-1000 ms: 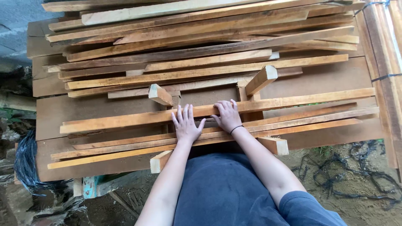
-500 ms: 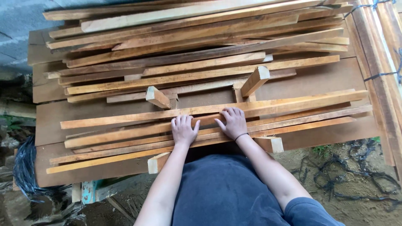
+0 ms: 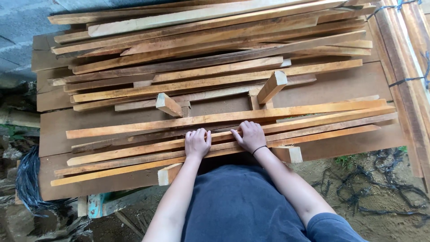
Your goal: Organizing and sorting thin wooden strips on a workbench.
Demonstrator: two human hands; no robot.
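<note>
Having drawn back toward 6 o'clock, left hand (image 3: 197,143) and right hand (image 3: 251,136) now pressing flat, fingers together, on slats (image 3: 224,130); gripping nothing

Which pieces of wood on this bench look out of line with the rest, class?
Two short blocks stand out: one left of centre and one right of centre lie tilted across the long strips, which all run roughly side to side. Both hands, the left and the right, rest flat on the near slats. Nothing looks broken.

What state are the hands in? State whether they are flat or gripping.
Flat. The left hand and right hand lie palm-down on the near slats, fingers spread on top, none curled underneath.
</note>
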